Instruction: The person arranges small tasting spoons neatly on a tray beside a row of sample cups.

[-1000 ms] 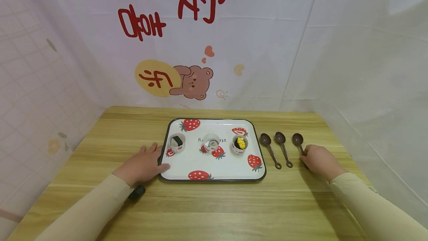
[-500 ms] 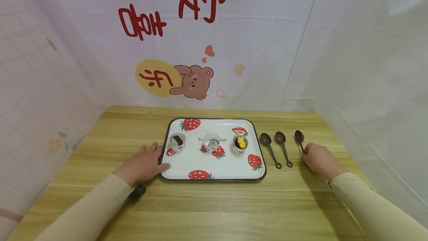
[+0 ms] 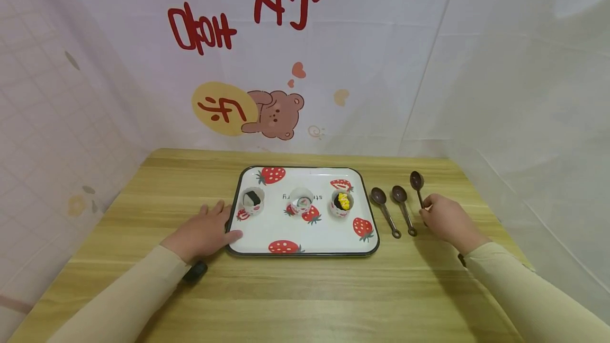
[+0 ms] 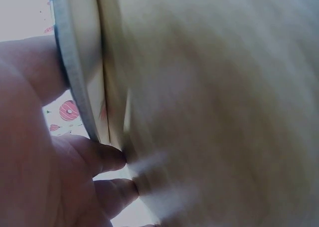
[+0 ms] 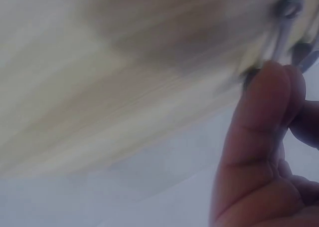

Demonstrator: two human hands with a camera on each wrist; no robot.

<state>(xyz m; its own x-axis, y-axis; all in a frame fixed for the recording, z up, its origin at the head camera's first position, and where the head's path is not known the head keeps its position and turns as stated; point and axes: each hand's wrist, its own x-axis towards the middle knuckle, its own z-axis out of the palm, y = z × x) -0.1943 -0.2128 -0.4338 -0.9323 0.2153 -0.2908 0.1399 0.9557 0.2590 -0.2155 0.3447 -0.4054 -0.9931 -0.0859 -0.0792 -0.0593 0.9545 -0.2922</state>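
Observation:
In the head view, my right hand (image 3: pixel 450 218) pinches the handle of a dark brown spoon (image 3: pixel 416 180), its bowl raised away from me. To its left lie two matching spoons, one close by (image 3: pixel 400 195) and one nearer the tray (image 3: pixel 379 197). My left hand (image 3: pixel 202 232) rests at the left edge of a white strawberry-print tray (image 3: pixel 305 237), thumb over the dark rim. In the left wrist view the other fingers (image 4: pixel 107 159) lie along the tray's outside, tips at the table. The right wrist view shows thumb and finger (image 5: pixel 266 97) pressed together beside blurred spoon handles.
Three small patterned cups stand on the tray: the left cup (image 3: pixel 257 210) holds a toy rice ball, the middle cup (image 3: pixel 302 210) something pale, the right cup (image 3: pixel 339 213) a yellow-topped toy sushi. The wooden table (image 3: pixel 305 300) meets printed cloth walls behind and at both sides.
My right hand has moved a little forward and left with the spoon, whose bowl now sits farther back and closer to the other two. My left hand has stayed at the tray.

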